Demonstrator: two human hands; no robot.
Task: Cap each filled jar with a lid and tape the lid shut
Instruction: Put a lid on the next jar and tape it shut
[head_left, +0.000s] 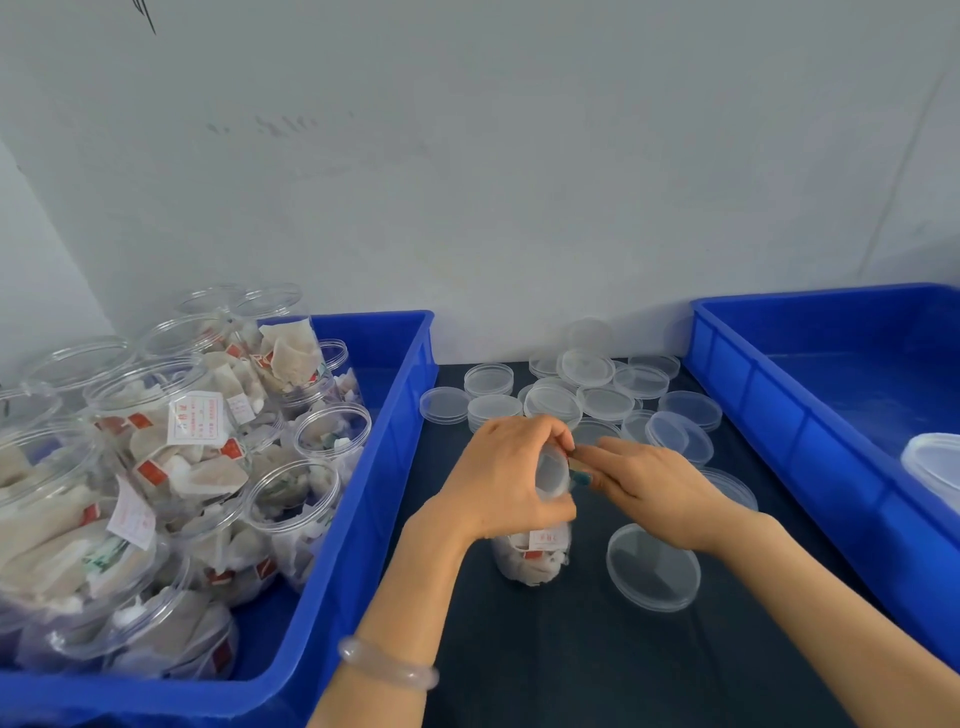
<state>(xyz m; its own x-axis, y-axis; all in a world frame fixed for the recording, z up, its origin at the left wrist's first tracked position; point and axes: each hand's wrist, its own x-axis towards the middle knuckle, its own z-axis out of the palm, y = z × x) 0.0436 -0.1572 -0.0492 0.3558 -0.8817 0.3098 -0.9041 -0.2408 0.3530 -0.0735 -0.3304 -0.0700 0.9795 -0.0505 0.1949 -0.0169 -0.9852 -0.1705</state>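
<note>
On the dark surface (545, 654) a clear filled jar (535, 564) is clamped by the left hand (506, 475), the grip of the right hand (652, 488) unclear — many open jars (332, 431) are left uncapped

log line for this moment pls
step: cap and tape | left hand: grips top of jar | right hand: touches lid edge, tape unclear | left bin: uncapped filled jars

- Left bin (363, 519) and right bin (753, 395) wall in the worktop (545, 665) lane.
- Lids (602, 400) crowd its back.
- Lone lid (652, 566) beside the jar (530, 561); near edge open.
</note>
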